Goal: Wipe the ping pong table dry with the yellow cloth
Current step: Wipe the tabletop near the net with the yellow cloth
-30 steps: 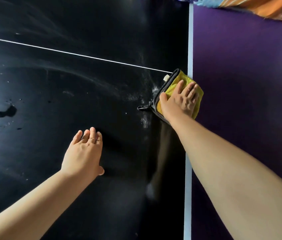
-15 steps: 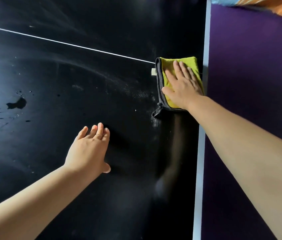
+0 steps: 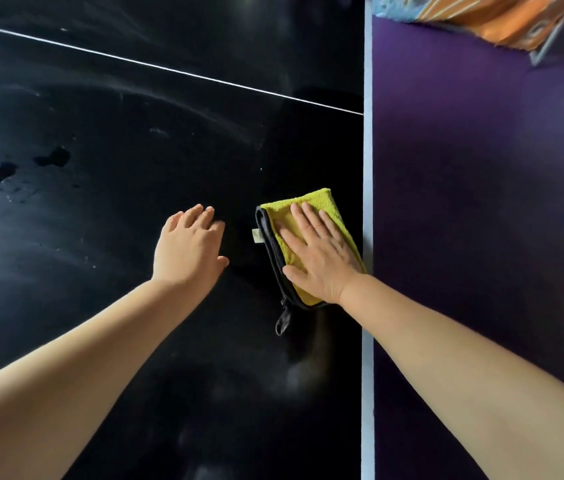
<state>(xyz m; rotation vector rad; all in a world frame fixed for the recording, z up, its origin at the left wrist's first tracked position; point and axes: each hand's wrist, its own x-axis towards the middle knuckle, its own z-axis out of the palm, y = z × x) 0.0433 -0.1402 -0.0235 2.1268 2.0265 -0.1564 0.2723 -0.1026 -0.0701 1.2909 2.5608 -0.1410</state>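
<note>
The black ping pong table fills the left and middle of the head view, crossed by a thin white line. A folded yellow cloth with a dark grey edge lies flat near the table's white right border. My right hand presses on the cloth with straight, spread fingers. My left hand rests flat on the bare table just left of the cloth, fingers straight, holding nothing. Water puddles and droplets sit at the far left.
The table's white right edge runs top to bottom. Beyond it lies purple floor. An orange and blue patterned thing with a metal frame shows at the top right. Faint wipe streaks arc across the table.
My right hand has slid the cloth along the right edge toward me, away from the white line. My left hand now sits closer to the cloth.
</note>
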